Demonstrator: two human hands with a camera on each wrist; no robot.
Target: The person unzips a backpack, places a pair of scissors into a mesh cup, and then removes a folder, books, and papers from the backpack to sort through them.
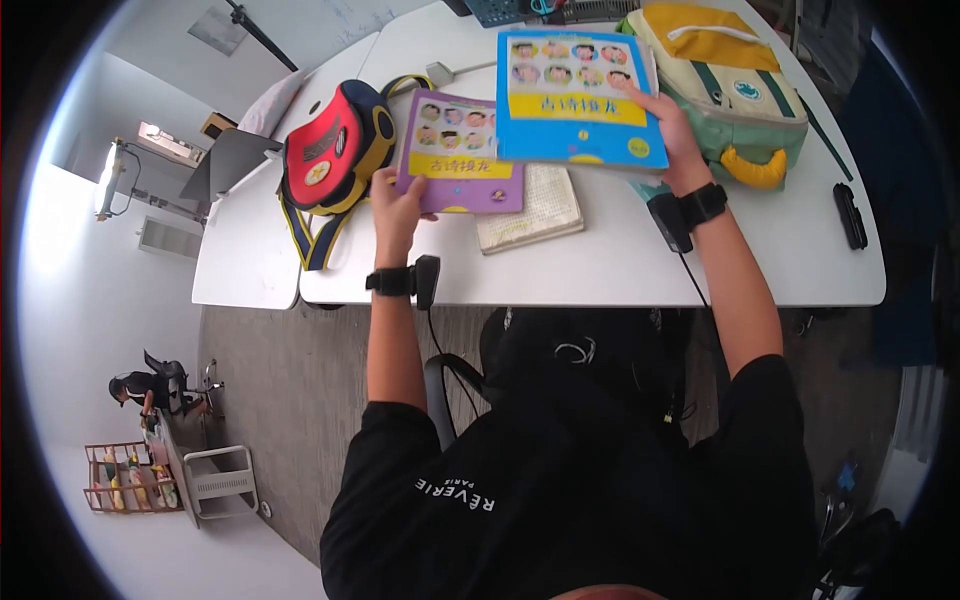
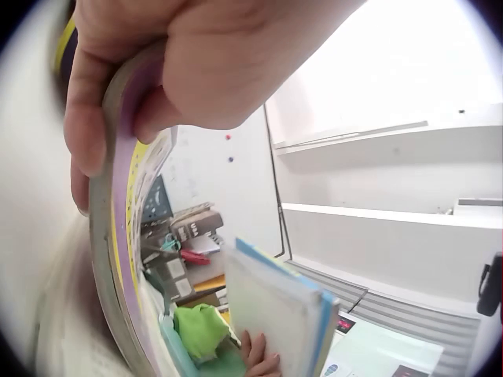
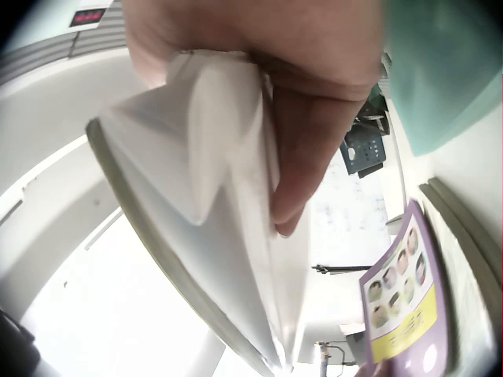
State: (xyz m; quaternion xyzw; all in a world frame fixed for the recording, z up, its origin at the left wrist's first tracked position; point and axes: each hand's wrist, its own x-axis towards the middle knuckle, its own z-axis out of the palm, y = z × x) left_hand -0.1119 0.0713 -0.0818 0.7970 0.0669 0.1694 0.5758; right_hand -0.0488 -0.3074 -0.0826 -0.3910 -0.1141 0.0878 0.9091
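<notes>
Thumb on the front cover, fingers behind: that's how the left hand [image 1: 397, 207] grips the purple book [image 1: 455, 170] by its lower left corner, and the left wrist view shows it bowing under that squeeze. Over on the right, the right hand [image 1: 681, 147] clasps the blue book [image 1: 578, 120] by its right edge, fingers spread across the back, likely to steady the thick block. Both covers face the wearer, titles upright, presumably for easy reading! Blue overlaps purple from the head camera; whether they touch, I can't tell. Below, a worn book [image 1: 540, 222] lies flat on the table [image 1: 770, 255], needing no hand, while a red bag [image 1: 325, 150] and green backpack [image 1: 740, 125] flank the action.
</notes>
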